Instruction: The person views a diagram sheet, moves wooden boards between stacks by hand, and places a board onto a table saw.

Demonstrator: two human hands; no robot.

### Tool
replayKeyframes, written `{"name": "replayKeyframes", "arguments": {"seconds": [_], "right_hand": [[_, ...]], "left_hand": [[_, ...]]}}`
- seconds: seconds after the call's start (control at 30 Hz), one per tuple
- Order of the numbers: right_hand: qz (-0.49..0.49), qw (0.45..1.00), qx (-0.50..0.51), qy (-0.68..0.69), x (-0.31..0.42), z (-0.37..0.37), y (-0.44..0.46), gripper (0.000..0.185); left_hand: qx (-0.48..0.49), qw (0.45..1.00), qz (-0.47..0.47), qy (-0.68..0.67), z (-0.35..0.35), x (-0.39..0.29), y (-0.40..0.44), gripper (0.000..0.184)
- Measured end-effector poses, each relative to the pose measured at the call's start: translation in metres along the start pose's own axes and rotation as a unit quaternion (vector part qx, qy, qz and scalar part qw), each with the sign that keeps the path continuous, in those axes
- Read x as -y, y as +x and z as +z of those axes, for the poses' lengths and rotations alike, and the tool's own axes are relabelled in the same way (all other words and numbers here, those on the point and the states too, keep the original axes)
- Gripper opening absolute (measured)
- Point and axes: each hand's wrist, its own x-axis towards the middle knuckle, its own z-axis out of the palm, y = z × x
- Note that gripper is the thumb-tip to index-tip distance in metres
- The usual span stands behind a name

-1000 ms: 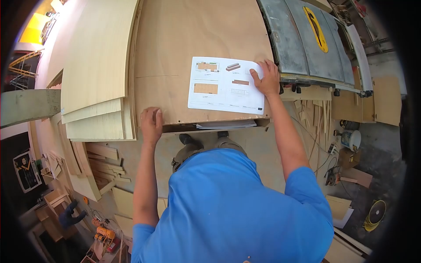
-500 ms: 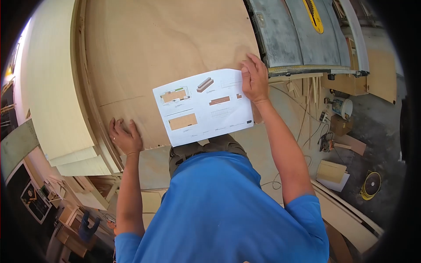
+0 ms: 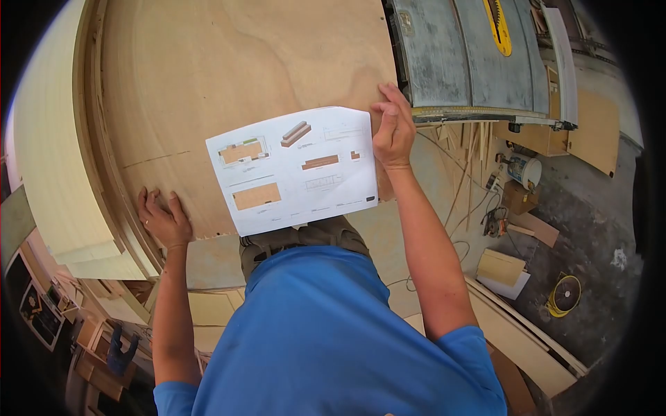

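A printed drawing sheet (image 3: 291, 197) lies on a large plywood panel (image 3: 180, 83), close to my waist. It shows coloured plans and a small 3D view of a long stepped block. My left hand (image 3: 165, 218) rests on the panel's near left part, fingers spread, a ring on one of them. At the sheet's right edge, my right hand (image 3: 394, 132) lies on the plywood with loosely bent fingers apart. Its thumb is beside the paper, and nothing shows in its grasp.
A table saw (image 3: 444, 62) with a yellow insert (image 3: 498, 31) adjoins the panel on the right. Stacked pale boards (image 3: 48, 159) stand left. On the floor at right are a white bucket (image 3: 524, 170), cables, wood offcuts and a round yellow-rimmed object (image 3: 565, 295).
The view has shifted, so the panel and sheet appear farther left. My right thumb, earlier over the sheet's edge, is now just off it. My left hand stays on the panel.
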Motion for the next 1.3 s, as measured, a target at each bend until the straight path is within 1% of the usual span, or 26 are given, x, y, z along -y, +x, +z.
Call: {"name": "replayKeyframes", "arguments": {"seconds": [0.03,0.13,0.23,0.53,0.63,0.83,0.97,1.3], "right_hand": [[0.003,1.000,-0.001,0.001,0.0005,-0.0004,-0.0006,0.037],[0.009,1.000,-0.011,0.015,-0.0034,0.0028,-0.0023,0.028],[0.000,1.000,-0.002,-0.003,0.0008,0.0026,-0.0016,0.021],[0.008,1.000,-0.010,0.007,-0.0025,0.0031,-0.0041,0.017],[0.019,1.000,-0.016,0.014,-0.0039,0.0039,-0.0032,0.022],[0.043,0.999,-0.017,0.020,0.0007,0.0018,-0.0032,0.037],[0.045,0.999,-0.017,0.017,0.0014,0.0033,-0.0032,0.040],[0.048,0.998,-0.023,0.028,-0.0003,0.0040,-0.0030,0.040]], "left_hand": [[-0.001,1.000,0.003,0.000,-0.0007,-0.0009,0.0002,0.044],[0.000,1.000,0.002,-0.009,0.0013,0.0019,-0.0007,0.043],[-0.003,1.000,0.006,-0.001,0.0017,0.0018,-0.0004,0.043],[-0.007,1.000,-0.009,0.015,0.0015,0.0007,-0.0037,0.044],[-0.004,1.000,-0.013,0.014,0.0024,0.0018,-0.0043,0.045],[0.001,0.999,-0.027,0.017,0.0018,-0.0007,-0.0045,0.046],[0.014,0.999,-0.043,0.004,0.0022,0.0012,-0.0056,0.048],[0.005,0.999,-0.034,0.009,0.0049,0.0042,-0.0062,0.048]]}}
